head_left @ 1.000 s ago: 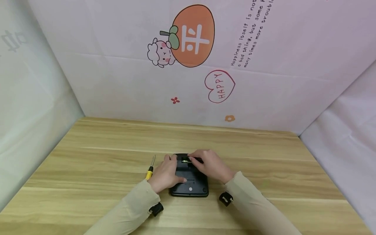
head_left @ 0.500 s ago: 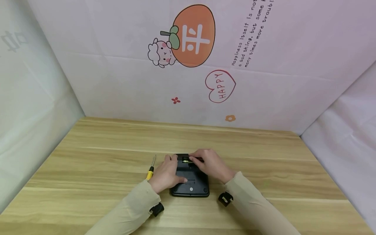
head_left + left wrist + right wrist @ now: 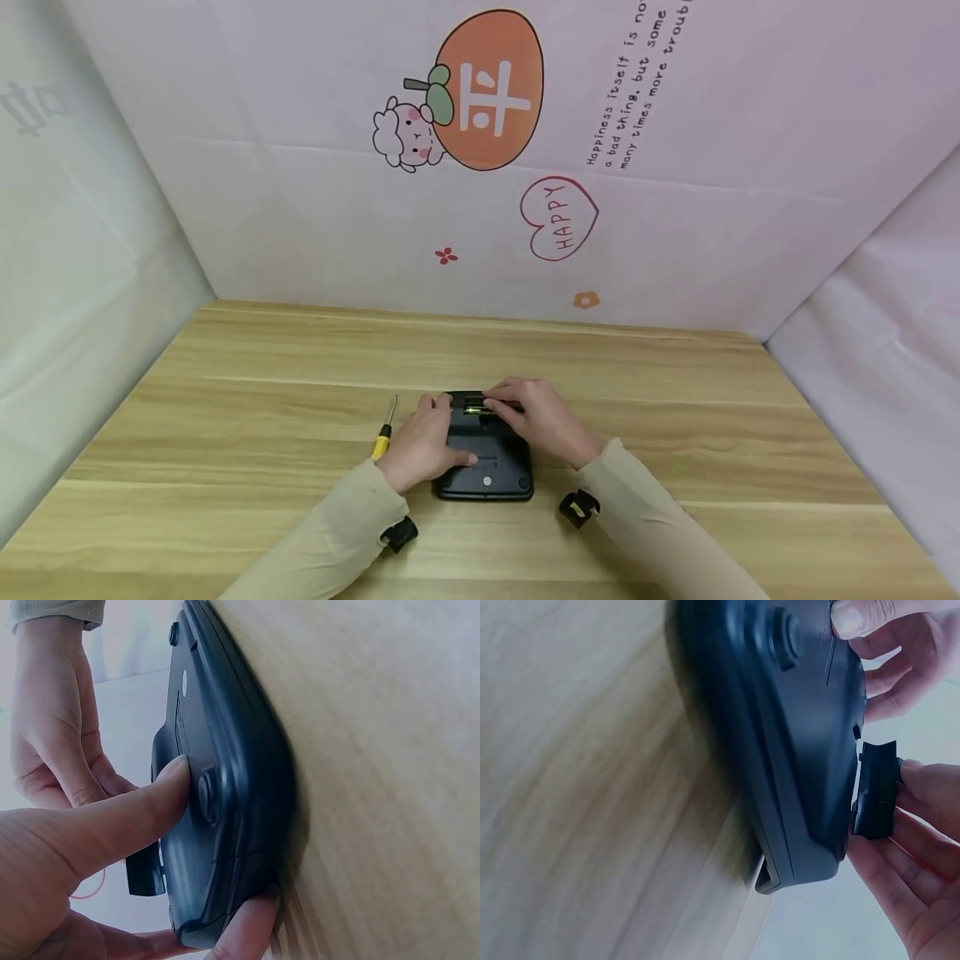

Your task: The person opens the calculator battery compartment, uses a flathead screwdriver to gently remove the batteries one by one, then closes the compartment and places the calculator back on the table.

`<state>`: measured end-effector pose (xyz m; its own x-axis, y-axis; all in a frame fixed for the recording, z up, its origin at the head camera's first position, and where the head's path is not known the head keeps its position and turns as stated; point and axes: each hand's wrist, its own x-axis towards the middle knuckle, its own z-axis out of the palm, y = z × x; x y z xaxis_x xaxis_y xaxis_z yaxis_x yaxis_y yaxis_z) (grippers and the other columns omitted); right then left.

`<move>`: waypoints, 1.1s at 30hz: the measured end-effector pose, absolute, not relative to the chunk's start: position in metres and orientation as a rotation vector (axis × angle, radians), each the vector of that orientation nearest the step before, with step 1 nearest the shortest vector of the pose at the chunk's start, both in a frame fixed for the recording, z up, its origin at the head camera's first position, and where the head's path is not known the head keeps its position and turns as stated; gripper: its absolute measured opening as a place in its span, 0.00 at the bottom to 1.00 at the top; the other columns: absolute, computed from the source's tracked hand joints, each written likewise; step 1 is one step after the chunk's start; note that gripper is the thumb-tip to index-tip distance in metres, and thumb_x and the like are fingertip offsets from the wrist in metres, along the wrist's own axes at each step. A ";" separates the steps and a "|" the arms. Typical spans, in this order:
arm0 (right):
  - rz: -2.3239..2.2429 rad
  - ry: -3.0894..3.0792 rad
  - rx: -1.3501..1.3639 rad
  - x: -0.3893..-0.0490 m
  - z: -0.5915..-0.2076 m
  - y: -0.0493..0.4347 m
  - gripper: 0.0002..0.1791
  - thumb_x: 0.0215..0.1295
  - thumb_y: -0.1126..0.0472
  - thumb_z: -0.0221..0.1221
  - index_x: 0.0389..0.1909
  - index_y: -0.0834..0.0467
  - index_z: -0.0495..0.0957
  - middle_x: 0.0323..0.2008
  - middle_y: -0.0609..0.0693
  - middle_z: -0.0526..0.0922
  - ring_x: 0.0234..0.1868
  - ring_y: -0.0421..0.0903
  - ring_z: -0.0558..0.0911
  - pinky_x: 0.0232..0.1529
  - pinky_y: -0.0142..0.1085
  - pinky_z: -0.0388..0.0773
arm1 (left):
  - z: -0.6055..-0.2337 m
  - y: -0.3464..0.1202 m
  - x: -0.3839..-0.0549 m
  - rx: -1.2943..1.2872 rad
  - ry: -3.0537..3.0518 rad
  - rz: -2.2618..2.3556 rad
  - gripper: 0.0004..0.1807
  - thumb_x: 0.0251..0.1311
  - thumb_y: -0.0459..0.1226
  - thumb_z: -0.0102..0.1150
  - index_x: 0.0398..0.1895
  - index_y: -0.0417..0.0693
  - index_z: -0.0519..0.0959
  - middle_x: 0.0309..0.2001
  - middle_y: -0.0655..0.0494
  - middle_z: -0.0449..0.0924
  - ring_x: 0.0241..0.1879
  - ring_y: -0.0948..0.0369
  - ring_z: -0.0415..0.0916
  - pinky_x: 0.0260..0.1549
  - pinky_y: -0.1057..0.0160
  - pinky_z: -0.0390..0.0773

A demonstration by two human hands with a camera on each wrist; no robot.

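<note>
A black desk calculator (image 3: 504, 467) lies on its front with its back facing up. My left hand (image 3: 422, 446) grips its left side, the thumb pressing on the back and the fingers bent round the edge. Near the far end is an uncovered battery compartment, with a shiny battery (image 3: 474, 410) visible inside. My right hand (image 3: 542, 421) pinches a small black battery cover (image 3: 876, 791) between thumb and fingers. In the right wrist view the cover stands upright just over the calculator's back, close to the compartment. Whether it touches is hard to tell.
A screwdriver (image 3: 384, 433) with a yellow and black handle lies left of my left hand, tip pointing away. The wooden table (image 3: 225, 433) ends at a white printed backdrop (image 3: 315, 217). Black wrist devices hang under both sleeves.
My right hand shifts very slightly while holding the battery cover, and the visible part of the compartment changes a little. The left hand and the calculator stay in place.
</note>
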<state>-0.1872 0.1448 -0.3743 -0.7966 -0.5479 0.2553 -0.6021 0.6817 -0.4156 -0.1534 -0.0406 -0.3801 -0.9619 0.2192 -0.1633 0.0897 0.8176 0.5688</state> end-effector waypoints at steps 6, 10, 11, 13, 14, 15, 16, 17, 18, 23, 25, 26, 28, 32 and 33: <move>0.724 -2.765 0.940 -0.187 -0.374 0.150 0.12 0.67 0.61 0.59 0.47 0.60 0.83 0.43 0.52 0.85 0.40 0.44 0.85 0.40 0.36 0.81 | -0.380 -0.040 -0.154 0.239 2.787 0.849 0.49 0.48 0.46 0.74 0.69 0.34 0.59 0.61 0.32 0.63 0.47 0.44 0.75 0.41 0.49 0.77; 0.739 -2.757 0.930 -0.186 -0.374 0.153 0.12 0.66 0.62 0.59 0.47 0.61 0.84 0.42 0.52 0.86 0.40 0.44 0.85 0.40 0.37 0.81 | -0.380 -0.039 -0.155 0.239 2.783 0.851 0.49 0.48 0.46 0.74 0.69 0.35 0.59 0.62 0.33 0.62 0.47 0.45 0.75 0.42 0.49 0.77; 0.743 -2.754 0.929 -0.185 -0.374 0.154 0.12 0.66 0.62 0.59 0.46 0.61 0.84 0.42 0.53 0.86 0.41 0.45 0.85 0.40 0.37 0.81 | -0.380 -0.039 -0.155 0.236 2.782 0.852 0.49 0.48 0.46 0.74 0.69 0.35 0.60 0.62 0.33 0.62 0.47 0.45 0.75 0.42 0.49 0.77; 0.754 -2.753 0.928 -0.185 -0.374 0.155 0.11 0.66 0.62 0.60 0.46 0.61 0.84 0.42 0.53 0.86 0.41 0.46 0.85 0.42 0.38 0.81 | -0.381 -0.039 -0.154 0.229 2.780 0.857 0.49 0.47 0.46 0.74 0.69 0.35 0.60 0.62 0.33 0.62 0.47 0.45 0.74 0.43 0.49 0.76; 0.755 -2.756 0.925 -0.185 -0.374 0.155 0.12 0.66 0.62 0.59 0.46 0.61 0.84 0.43 0.53 0.86 0.42 0.46 0.85 0.42 0.38 0.81 | -0.381 -0.039 -0.154 0.228 2.780 0.857 0.49 0.47 0.46 0.74 0.69 0.35 0.60 0.62 0.33 0.62 0.47 0.45 0.74 0.43 0.49 0.77; 0.753 -2.756 0.920 -0.184 -0.375 0.156 0.12 0.66 0.62 0.59 0.46 0.61 0.84 0.43 0.53 0.86 0.42 0.46 0.85 0.43 0.39 0.81 | -0.381 -0.040 -0.154 0.229 2.781 0.857 0.49 0.47 0.46 0.74 0.69 0.35 0.60 0.62 0.33 0.62 0.47 0.45 0.75 0.43 0.49 0.77; 0.752 -2.758 0.911 -0.184 -0.375 0.157 0.11 0.66 0.62 0.60 0.46 0.61 0.84 0.43 0.53 0.86 0.43 0.47 0.85 0.43 0.39 0.81 | -0.381 -0.040 -0.154 0.231 2.782 0.860 0.49 0.47 0.46 0.74 0.69 0.35 0.60 0.62 0.33 0.62 0.47 0.45 0.75 0.42 0.49 0.77; 0.752 -2.760 0.901 -0.184 -0.375 0.158 0.11 0.66 0.62 0.60 0.46 0.61 0.84 0.43 0.53 0.86 0.43 0.47 0.85 0.43 0.39 0.81 | -0.381 -0.041 -0.153 0.236 2.784 0.862 0.49 0.47 0.46 0.74 0.68 0.34 0.60 0.62 0.33 0.62 0.47 0.45 0.75 0.42 0.50 0.77; 0.752 -2.763 0.890 -0.184 -0.376 0.158 0.11 0.66 0.62 0.60 0.46 0.61 0.84 0.43 0.53 0.86 0.43 0.47 0.85 0.43 0.39 0.81 | -0.380 -0.041 -0.153 0.239 2.785 0.864 0.49 0.47 0.46 0.74 0.68 0.34 0.60 0.62 0.32 0.62 0.46 0.45 0.75 0.41 0.50 0.77; 0.743 -2.780 0.844 -0.183 -0.376 0.164 0.11 0.65 0.62 0.60 0.46 0.60 0.84 0.43 0.52 0.86 0.43 0.47 0.85 0.43 0.40 0.81 | -0.381 -0.042 -0.153 0.248 2.791 0.870 0.49 0.47 0.46 0.74 0.68 0.34 0.60 0.60 0.32 0.63 0.44 0.47 0.75 0.38 0.52 0.77; 0.748 -2.789 0.835 -0.182 -0.376 0.166 0.11 0.66 0.62 0.60 0.46 0.60 0.84 0.43 0.52 0.86 0.43 0.46 0.85 0.43 0.39 0.81 | -0.381 -0.042 -0.153 0.247 2.791 0.872 0.49 0.47 0.46 0.74 0.68 0.34 0.60 0.60 0.33 0.63 0.43 0.48 0.75 0.38 0.52 0.77; 0.752 -2.794 0.835 -0.182 -0.375 0.167 0.12 0.66 0.61 0.60 0.46 0.59 0.84 0.43 0.52 0.86 0.43 0.46 0.85 0.43 0.39 0.81 | -0.381 -0.042 -0.153 0.247 2.791 0.873 0.49 0.47 0.46 0.74 0.68 0.34 0.60 0.60 0.33 0.64 0.42 0.48 0.75 0.37 0.52 0.77; 0.763 -2.799 0.835 -0.181 -0.375 0.169 0.12 0.66 0.61 0.59 0.47 0.59 0.83 0.44 0.52 0.85 0.43 0.46 0.85 0.43 0.39 0.81 | -0.381 -0.042 -0.154 0.246 2.792 0.873 0.49 0.47 0.46 0.74 0.68 0.34 0.60 0.60 0.33 0.64 0.42 0.49 0.75 0.37 0.52 0.77; 0.769 -2.797 0.830 -0.181 -0.376 0.172 0.12 0.66 0.61 0.59 0.47 0.60 0.83 0.44 0.52 0.85 0.45 0.47 0.84 0.44 0.40 0.81 | -0.381 -0.041 -0.153 0.242 2.790 0.874 0.49 0.47 0.46 0.74 0.68 0.34 0.60 0.60 0.33 0.64 0.40 0.49 0.74 0.35 0.53 0.76; 0.768 -2.797 0.824 -0.181 -0.377 0.173 0.12 0.66 0.61 0.59 0.47 0.60 0.83 0.45 0.52 0.85 0.45 0.47 0.84 0.44 0.40 0.81 | -0.381 -0.041 -0.153 0.240 2.789 0.876 0.49 0.47 0.45 0.74 0.68 0.34 0.60 0.60 0.33 0.64 0.40 0.50 0.74 0.35 0.54 0.76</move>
<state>-0.1812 0.1727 -0.3766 -0.8431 -0.4732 0.2554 -0.5373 0.7220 -0.4360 -0.1533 -0.0413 -0.3814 -0.9650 0.2159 -0.1486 0.0921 0.8102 0.5789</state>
